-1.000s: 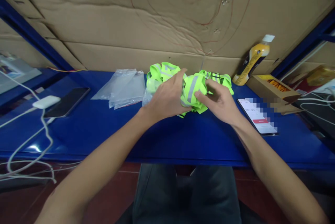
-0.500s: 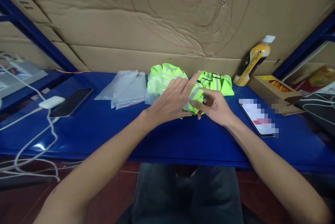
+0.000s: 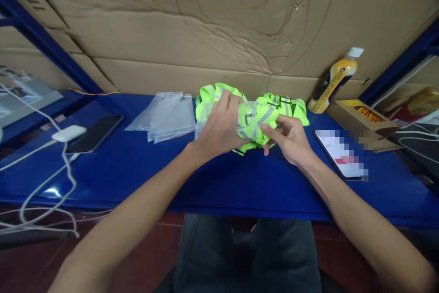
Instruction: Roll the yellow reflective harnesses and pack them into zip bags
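Note:
A rolled neon-yellow reflective strap vest [image 3: 255, 124] with silver stripes is between my two hands at the middle of the table. My left hand [image 3: 221, 124] is closed round its left end, the thumb side hidden by the vest. My right hand [image 3: 291, 137] pinches the right end between thumb and fingers. Behind my left hand, another neon bundle [image 3: 219, 89] shows, with clear plastic [image 3: 204, 112] beside the hand. A further neon bundle with black buckles [image 3: 297, 108] lies behind my right hand.
Clear zip bags [image 3: 173, 117] lie left of the bundles. A dark phone [image 3: 99, 133], white charger [image 3: 69, 133] and cables are farther left. To the right are a lit phone [image 3: 339, 156], a juice bottle [image 3: 332, 82] and an open carton [image 3: 363, 117]. Cardboard [image 3: 171, 46] stands behind.
My left hand has shifted slightly left, its raised index finger now lowered, uncovering more of the vest. My right hand has moved a little right, and the vest between them looks more spread.

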{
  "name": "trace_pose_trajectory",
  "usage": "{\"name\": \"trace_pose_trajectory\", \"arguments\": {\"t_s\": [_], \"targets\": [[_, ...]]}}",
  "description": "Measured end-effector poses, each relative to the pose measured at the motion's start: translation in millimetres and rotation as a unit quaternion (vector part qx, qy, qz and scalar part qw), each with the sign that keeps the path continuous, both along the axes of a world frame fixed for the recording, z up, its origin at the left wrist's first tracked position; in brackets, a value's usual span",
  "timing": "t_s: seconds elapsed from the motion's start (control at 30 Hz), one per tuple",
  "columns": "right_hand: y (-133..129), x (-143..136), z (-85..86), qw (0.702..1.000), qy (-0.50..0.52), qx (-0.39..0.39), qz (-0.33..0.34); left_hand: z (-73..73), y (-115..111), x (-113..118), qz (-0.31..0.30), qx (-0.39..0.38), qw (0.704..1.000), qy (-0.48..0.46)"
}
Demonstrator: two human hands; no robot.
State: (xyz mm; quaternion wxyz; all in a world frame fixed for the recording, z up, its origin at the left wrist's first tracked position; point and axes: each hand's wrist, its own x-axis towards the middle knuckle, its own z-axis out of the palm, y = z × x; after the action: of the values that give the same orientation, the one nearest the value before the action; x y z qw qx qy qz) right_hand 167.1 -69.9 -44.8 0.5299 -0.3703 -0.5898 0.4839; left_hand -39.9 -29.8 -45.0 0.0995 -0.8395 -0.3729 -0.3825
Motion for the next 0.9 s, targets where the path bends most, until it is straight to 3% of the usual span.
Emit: {"name": "trace_pose_trajectory", "arguments": {"t_s": [0.17, 0.27, 0.37, 0.47, 0.57, 0.67, 0.8, 0.9], "targets": [[1.3, 3.1, -3.8, 0.996, -0.052, -0.064, 0.029, -2.5, -8.4, 6.6, 0.021, 0.020, 0.998, 0.056], [2.6, 5.4, -4.4, 0.990, -0.116, -0.063, 0.047, -4.2, -12.1, 9.4, 0.003, 0.025, 0.994, 0.107], [2.8, 6.7, -1.8, 0.988, -0.140, -0.035, 0.047, -5.1, -9.8, 8.0, -0.027, 0.021, 0.997, 0.067], [2.8, 7.0, 1.7, 0.995, -0.092, -0.021, 0.046, -3.9, -4.1, 3.4, -0.051, 0.015, 0.998, 0.021], [2.5, 6.8, 4.0, 0.997, -0.069, -0.013, 0.033, -3.0, -0.9, 0.1, -0.057, 0.012, 0.998, 0.015], [1.8, 5.3, 5.3, 0.996, -0.089, 0.022, 0.017, -3.1, -2.7, 0.5, -0.024, -0.003, 0.999, 0.029], [1.4, 0.8, 5.4, 0.982, -0.148, 0.085, -0.082, -3.3, -8.1, 4.0, -0.003, 0.016, 0.997, 0.076], [3.1, 0.5, 3.7, 0.983, -0.145, 0.071, -0.090, -5.0, -9.7, 6.7, -0.008, 0.002, 0.999, 0.049]]}}
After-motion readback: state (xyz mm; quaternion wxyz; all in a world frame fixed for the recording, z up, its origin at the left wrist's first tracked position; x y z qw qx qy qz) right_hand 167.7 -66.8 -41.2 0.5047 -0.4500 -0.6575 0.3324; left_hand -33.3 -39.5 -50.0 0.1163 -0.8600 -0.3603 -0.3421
